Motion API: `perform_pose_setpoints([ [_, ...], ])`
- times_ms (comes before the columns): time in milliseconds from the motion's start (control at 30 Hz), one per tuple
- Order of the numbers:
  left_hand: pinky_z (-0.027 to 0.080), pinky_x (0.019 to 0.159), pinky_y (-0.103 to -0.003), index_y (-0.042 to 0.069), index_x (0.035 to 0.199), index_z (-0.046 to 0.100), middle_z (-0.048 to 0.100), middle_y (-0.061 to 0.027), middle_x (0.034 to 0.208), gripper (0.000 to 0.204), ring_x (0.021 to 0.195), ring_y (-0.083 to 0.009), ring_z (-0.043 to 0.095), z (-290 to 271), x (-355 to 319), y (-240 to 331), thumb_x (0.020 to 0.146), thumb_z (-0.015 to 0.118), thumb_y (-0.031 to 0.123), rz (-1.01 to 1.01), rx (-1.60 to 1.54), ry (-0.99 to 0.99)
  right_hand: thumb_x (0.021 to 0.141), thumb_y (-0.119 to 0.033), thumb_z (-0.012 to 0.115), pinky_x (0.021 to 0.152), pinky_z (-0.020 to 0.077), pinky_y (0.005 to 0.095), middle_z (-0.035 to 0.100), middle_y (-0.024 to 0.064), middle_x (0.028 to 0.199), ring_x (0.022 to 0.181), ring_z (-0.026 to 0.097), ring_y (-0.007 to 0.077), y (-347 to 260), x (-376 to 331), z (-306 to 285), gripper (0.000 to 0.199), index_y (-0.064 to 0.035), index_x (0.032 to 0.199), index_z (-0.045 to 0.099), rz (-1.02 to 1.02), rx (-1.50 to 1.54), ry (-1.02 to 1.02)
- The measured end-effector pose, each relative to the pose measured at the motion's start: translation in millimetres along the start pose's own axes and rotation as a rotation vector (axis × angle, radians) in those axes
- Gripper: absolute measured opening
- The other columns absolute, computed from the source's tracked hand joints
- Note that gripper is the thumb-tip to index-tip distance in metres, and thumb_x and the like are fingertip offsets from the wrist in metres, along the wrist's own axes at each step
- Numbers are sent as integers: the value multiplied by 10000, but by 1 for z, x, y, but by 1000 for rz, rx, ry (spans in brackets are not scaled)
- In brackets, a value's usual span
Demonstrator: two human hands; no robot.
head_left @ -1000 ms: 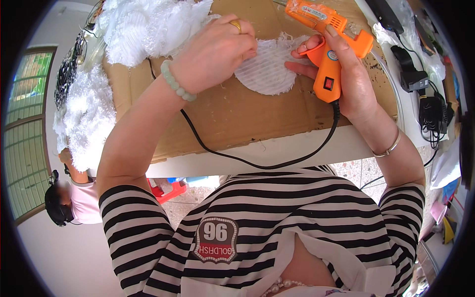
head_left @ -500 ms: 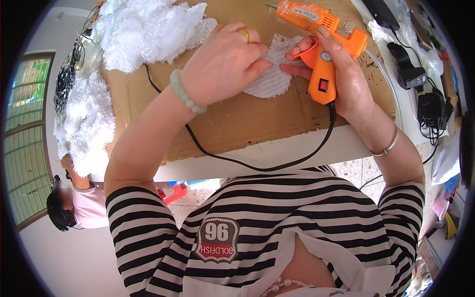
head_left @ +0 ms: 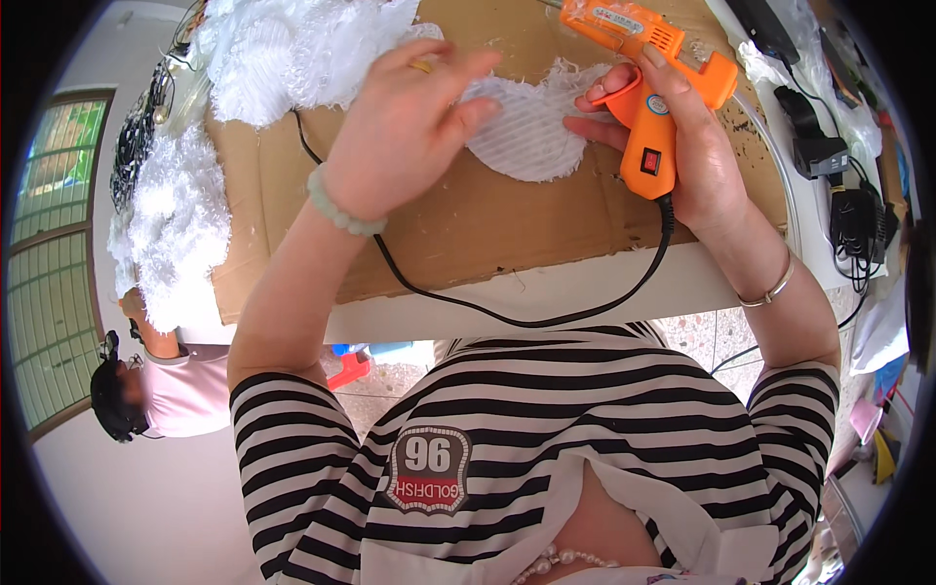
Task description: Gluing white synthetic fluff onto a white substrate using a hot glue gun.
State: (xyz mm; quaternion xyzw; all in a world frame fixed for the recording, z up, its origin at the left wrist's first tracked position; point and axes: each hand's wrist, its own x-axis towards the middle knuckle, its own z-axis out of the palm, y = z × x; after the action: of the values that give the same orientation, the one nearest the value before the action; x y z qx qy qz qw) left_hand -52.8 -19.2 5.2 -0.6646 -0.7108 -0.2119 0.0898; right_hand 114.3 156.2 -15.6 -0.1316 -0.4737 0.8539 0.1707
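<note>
My right hand (head_left: 707, 166) grips an orange hot glue gun (head_left: 651, 146), its nozzle toward the upper left and a red switch on its handle. Beneath the two hands lies a rounded white fabric piece (head_left: 531, 132) with ribbed texture and frayed edges. The right hand's fingertips are close to its right edge. At its left edge, my left hand (head_left: 390, 127) holds nothing that I can see, thumb and fingers apart. Whether the left fingertips touch the fabric I cannot tell.
Brown cardboard (head_left: 458, 239) covers the white table. Frayed white fabric pieces (head_left: 292, 63) are heaped at the far left, with more white fringe (head_left: 175, 234) beyond. The gun's black cord (head_left: 546, 320) loops along the near edge. Black adapters (head_left: 858, 219) sit right. A co-worker (head_left: 185, 395) is at left.
My left hand has drawn back leftward and its fingers have spread, uncovering more of the white fabric piece. The right hand keeps its hold on the glue gun, slightly farther right in the picture.
</note>
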Motion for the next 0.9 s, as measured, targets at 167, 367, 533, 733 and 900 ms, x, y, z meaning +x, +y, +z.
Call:
perform_pose_setpoints([
  [167,400,908,-456,101,1050,615,624,-37,771,341,952,-244,547,2,-7,14,727,712,156,131,221,-3,959,-348,429,861,521,462,577,81,915,935,589,198,-9,1,-7,356,-15,986,552,-13,10,-72],
  [367,415,888,-407,96,1085,607,598,-57,774,405,941,-250,545,-2,6,15,707,730,169,162,166,48,960,-325,443,836,532,452,592,83,922,907,601,210,-20,1,-13,333,-15,1005,556,-56,-83,94],
  [533,425,886,-376,100,1199,567,615,-104,989,511,999,-293,538,13,32,22,720,724,189,54,-21,74,953,-314,470,812,540,442,596,74,911,880,602,205,-17,4,-15,323,-15,1040,559,-37,-65,154],
  [733,403,926,-411,126,1288,498,628,-100,1034,627,1030,-288,538,32,33,29,715,726,243,55,-113,-77,945,-286,501,784,555,400,596,79,899,857,609,203,-20,3,-4,302,-6,1038,563,11,-48,224],
  [900,400,888,-436,113,1229,512,643,-76,894,608,942,-253,571,33,20,37,688,737,277,325,141,-43,957,-351,465,689,530,327,610,89,841,734,616,206,-21,3,3,311,-52,929,546,116,25,270],
])
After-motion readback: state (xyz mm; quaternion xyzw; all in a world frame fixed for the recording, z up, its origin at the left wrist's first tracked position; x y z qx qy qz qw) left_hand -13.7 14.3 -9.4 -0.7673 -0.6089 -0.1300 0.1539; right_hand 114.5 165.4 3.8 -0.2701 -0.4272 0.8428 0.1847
